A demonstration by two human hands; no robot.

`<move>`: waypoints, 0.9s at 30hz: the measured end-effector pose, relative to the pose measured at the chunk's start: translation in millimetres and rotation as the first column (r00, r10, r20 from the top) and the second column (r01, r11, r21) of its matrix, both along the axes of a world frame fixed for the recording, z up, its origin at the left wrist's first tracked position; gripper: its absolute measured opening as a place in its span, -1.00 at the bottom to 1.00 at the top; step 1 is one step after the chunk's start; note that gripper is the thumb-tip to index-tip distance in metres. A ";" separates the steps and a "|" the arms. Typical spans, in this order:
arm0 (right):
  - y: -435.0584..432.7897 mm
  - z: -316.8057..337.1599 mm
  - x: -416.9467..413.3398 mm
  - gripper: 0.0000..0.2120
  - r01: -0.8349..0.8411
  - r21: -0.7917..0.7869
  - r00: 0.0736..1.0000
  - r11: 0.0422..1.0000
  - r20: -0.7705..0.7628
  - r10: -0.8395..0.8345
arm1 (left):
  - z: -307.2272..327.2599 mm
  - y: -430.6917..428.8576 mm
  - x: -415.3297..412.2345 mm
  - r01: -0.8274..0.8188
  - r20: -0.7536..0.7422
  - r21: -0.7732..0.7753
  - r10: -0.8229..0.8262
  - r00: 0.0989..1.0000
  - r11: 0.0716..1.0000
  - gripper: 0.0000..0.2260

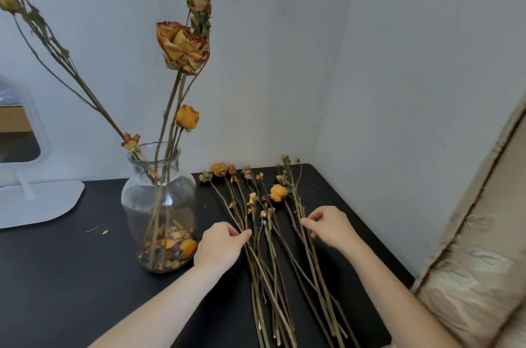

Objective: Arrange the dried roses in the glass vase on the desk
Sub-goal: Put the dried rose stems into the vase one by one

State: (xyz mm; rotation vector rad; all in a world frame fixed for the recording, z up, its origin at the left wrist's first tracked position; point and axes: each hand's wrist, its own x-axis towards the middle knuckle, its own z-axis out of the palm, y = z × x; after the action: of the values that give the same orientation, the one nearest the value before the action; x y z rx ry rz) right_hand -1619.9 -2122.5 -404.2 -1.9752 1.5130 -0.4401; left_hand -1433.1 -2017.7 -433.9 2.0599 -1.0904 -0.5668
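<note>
- The dried roses (264, 222) are seen in two lots: a fan of loose stems laid flat on the black counter (57, 276), and several stems already stood in the glass vase (159, 214), whose floor is strewn with fallen petals.
- The loose stems are laid with their long axis running away from the person, heads toward the wall corner and cut ends toward the near edge; the ends of some are cut off by the bottom of the frame.
- The left hand (220, 245) is placed on the left side of the fan, its thumb and fingertips pinched together on what appears to be one or two stems at mid-length.
- The right hand (327, 226) is curled loosely over the right-hand stems, fingers bent and touching them; whether a stem is actually gripped cannot be told.
- The vase is found to the left of both hands, just beside the left hand, so that hand is judged the nearer one for carrying a stem across and tipping it upright into the neck.
- How many stems are overlapped in the pile is hard to make out.
- A white mirror stand (37, 199) at far left is partly cut off; cushioned fabric (469, 262) is seen at right.
</note>
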 end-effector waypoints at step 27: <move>-3.4 9.0 8.3 -0.85 0.077 -0.108 0.981 0.991 0.187 -0.056 | 25.8 12.4 -3.8 0.086 0.053 -0.195 -0.077 0.996 0.977 -0.85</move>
State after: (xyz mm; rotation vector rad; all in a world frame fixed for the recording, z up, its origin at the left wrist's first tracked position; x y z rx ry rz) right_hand -1611.5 -2125.9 -395.2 -1.9153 1.4681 -0.7323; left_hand -1436.9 -2005.2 -408.2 1.8714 -1.2116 -0.4351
